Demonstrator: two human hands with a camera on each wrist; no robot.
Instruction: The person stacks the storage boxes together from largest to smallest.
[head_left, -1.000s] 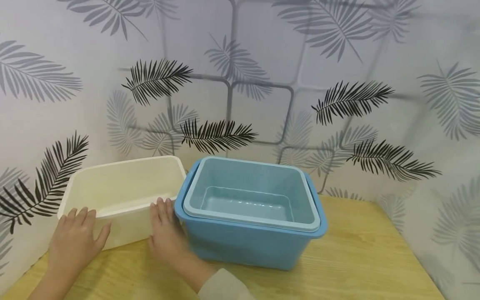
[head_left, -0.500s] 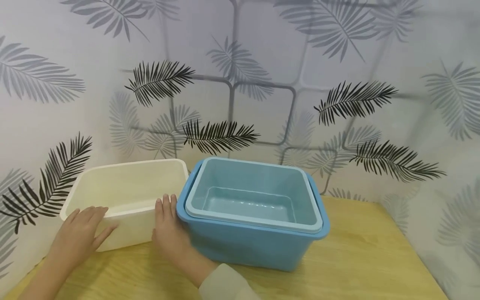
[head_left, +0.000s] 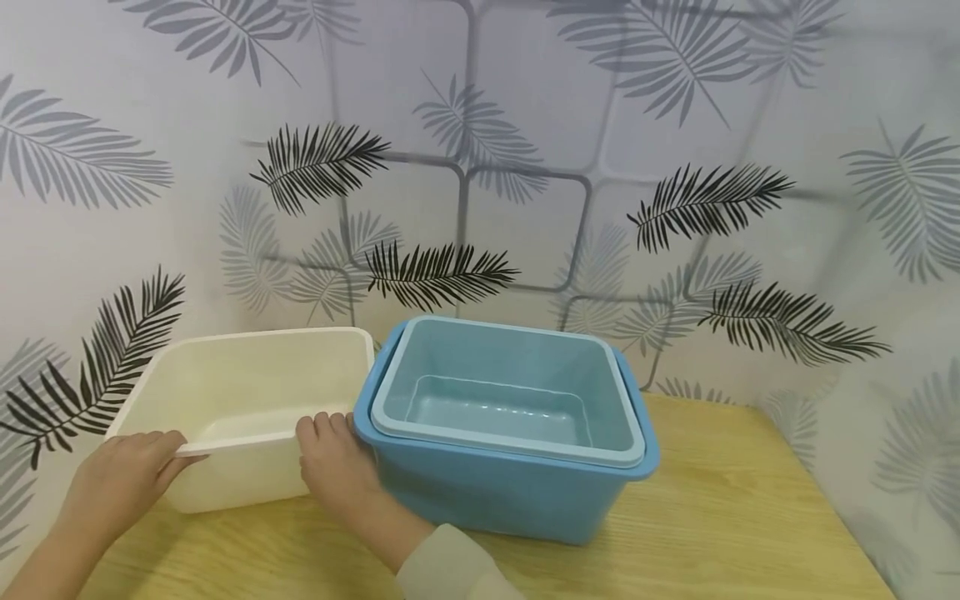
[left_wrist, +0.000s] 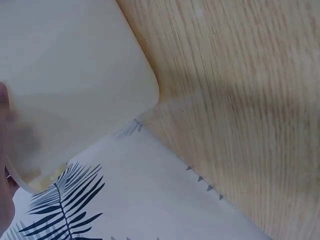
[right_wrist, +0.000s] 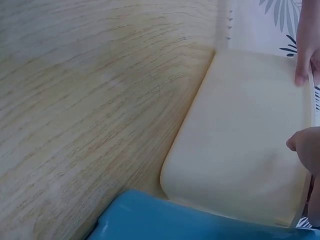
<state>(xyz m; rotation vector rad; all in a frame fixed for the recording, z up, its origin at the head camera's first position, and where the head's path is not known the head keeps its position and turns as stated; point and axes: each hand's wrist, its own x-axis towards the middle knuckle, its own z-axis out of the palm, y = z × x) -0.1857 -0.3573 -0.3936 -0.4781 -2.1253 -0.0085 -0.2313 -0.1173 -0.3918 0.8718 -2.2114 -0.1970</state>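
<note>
A cream plastic bin (head_left: 247, 475) stands at the left with its open top up. My left hand (head_left: 123, 479) grips its near rim by the left corner, fingers over the edge and thumb on the outer wall. Farther right along that rim, my right hand (head_left: 337, 458) holds on the same way, close beside the blue bin. In the right wrist view both thumbs lie against the outer wall of the cream bin (right_wrist: 240, 125). My fingertips inside the rim are hidden in the left wrist view.
Right of the cream bin stands a blue bin (head_left: 495, 492) with a smaller light blue bin (head_left: 510, 358) nested in it. They rest on a wood-grain table (head_left: 712, 508). A leaf-patterned wall (head_left: 525, 225) rises directly behind.
Both hands have gone from lying flat at the near rim to gripping it. The cream bin has shifted slightly toward me, and my left hand has moved left. The blue bins stay put.
</note>
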